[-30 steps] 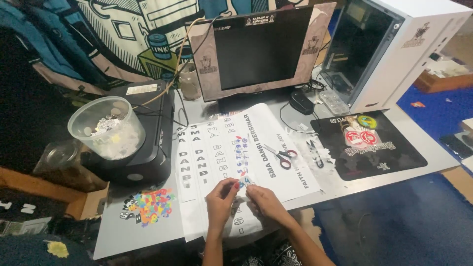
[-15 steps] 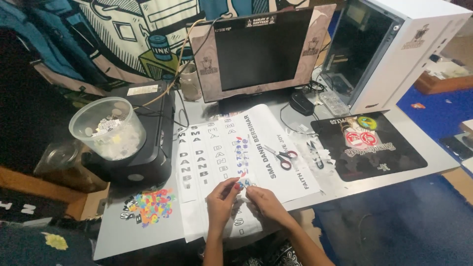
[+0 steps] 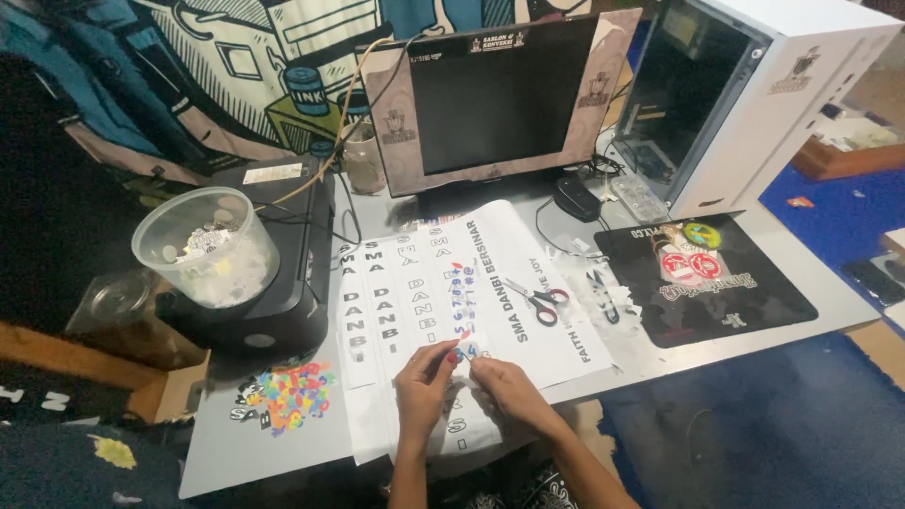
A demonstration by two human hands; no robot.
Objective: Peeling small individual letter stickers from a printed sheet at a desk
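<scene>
Since the earlier frames: your hands have stayed at the near desk edge and the scissors (image 3: 540, 302) have not shifted. Your left hand (image 3: 421, 388) and right hand (image 3: 501, 388) meet fingertip to fingertip over the white printed sheet (image 3: 490, 273), pinching a small sticker piece (image 3: 464, 357) between them. The piece sits directly at your fingertips, touching both hands, just above the sheet. Beside: clear plastic tub (image 3: 207, 247) on the black printer (image 3: 283, 292).
</scene>
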